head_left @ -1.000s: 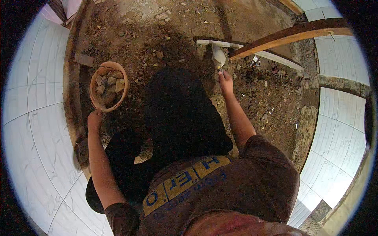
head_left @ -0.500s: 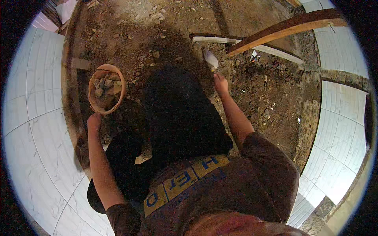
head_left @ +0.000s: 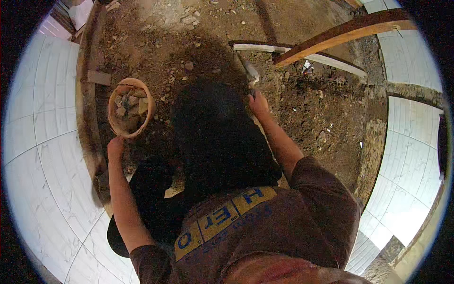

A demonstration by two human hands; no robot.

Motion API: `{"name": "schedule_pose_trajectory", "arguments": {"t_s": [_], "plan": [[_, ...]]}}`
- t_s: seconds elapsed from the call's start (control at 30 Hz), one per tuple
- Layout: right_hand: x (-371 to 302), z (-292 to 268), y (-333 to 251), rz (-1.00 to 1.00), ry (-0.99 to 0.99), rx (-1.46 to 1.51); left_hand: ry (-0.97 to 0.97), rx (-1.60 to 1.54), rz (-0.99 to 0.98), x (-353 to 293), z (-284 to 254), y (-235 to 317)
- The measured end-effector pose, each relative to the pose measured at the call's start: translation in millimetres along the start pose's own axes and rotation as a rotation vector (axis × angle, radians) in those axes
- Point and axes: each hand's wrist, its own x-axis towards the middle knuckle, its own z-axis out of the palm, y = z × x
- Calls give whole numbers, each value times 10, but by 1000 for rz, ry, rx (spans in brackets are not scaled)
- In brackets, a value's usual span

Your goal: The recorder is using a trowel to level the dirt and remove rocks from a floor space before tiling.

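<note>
My left hand is closed at the near rim of a round, tan bucket, which stands on the dirt at the left. Stones and broken chunks lie inside it. Further right, past my dark-clothed knee, my right hand wraps round the handle of a trowel. Its pale metal blade points away from me, low over the soil or touching it; I cannot tell which. My fingers partly hide the handle.
Loose soil and rubble cover the ground ahead. A wooden beam slants in from the upper right, above a pale strip on the dirt. White marbled tiles flank the dirt at left and right.
My right hand has shifted a little to the left and nearer with the trowel, and its blade has turned. My left hand and the bucket have hardly moved.
</note>
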Motion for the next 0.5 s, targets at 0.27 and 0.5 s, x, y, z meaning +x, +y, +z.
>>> {"name": "schedule_pose_trajectory", "arguments": {"t_s": [0.27, 0.5], "plan": [[-60, 123, 134, 32, 156, 44, -256, 396, -14, 204, 118, 896], [-205, -89, -384, -137, 110, 65, -145, 515, 313, 122, 67, 252]]}}
